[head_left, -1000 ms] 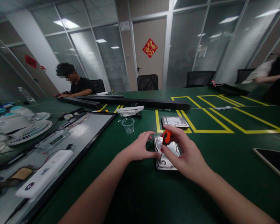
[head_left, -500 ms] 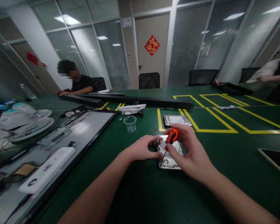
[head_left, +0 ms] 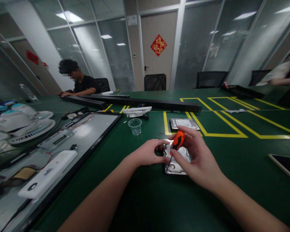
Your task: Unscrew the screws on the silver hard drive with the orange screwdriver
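The right hand [head_left: 198, 158] pinches, between thumb and fingers, the orange-and-black handle of a slim-shafted screwdriver [head_left: 178, 140]. The shaft slopes toward seven o'clock, its tip at the seven-o'clock corner of a rectangular silver metal hard drive [head_left: 177, 169]. This drive lies flat on a dark green tabletop [head_left: 145, 206], at nine o'clock from the right hand and partly beneath its thumb. The left hand [head_left: 147, 153], at the drive's nine-o'clock edge, has thumb and forefinger spread in a C over it; whether they press cannot be told. A second rectangular silver hard drive with a pale label [head_left: 183, 123] lies near the first, at twelve o'clock; a clear plastic cup [head_left: 135, 126] stands at eleven o'clock from the left hand.
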A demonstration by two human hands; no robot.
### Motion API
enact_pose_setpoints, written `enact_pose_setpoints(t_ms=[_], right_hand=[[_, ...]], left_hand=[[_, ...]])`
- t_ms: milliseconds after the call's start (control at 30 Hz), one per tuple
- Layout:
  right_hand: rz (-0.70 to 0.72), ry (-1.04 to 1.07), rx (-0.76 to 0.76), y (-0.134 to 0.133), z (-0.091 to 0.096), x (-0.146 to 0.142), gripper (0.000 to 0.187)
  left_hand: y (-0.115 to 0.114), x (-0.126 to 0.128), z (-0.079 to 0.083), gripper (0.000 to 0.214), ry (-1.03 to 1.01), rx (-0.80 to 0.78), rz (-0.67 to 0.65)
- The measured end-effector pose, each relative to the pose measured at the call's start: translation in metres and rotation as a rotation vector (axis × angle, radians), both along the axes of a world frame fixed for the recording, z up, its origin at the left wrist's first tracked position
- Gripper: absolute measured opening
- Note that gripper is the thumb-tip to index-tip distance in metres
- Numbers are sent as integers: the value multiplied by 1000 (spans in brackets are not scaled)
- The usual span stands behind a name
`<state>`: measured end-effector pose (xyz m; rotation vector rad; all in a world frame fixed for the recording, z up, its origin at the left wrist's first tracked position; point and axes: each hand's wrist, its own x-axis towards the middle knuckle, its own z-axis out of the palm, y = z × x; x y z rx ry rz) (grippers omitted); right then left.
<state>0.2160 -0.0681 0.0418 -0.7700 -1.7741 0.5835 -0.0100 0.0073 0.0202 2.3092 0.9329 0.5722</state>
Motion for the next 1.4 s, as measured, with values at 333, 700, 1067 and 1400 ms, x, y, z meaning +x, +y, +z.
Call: enact_pose_setpoints(t_ms=[333,700,1067,1400], right_hand=[[-141,-66,73,5,-2,4,61],[0,-41,31,-6,2,1,63],[-77,-111,127,2,-1,4,62],[21,-126,111,-4,-1,4,72]], left_hand=[[0,1,-1,61,17,-13,14],[0,2,1,56,-21,-38,-7],[0,2,1,60,-42,-73,-3],[2,2,-4,54,-55,-44,-33]])
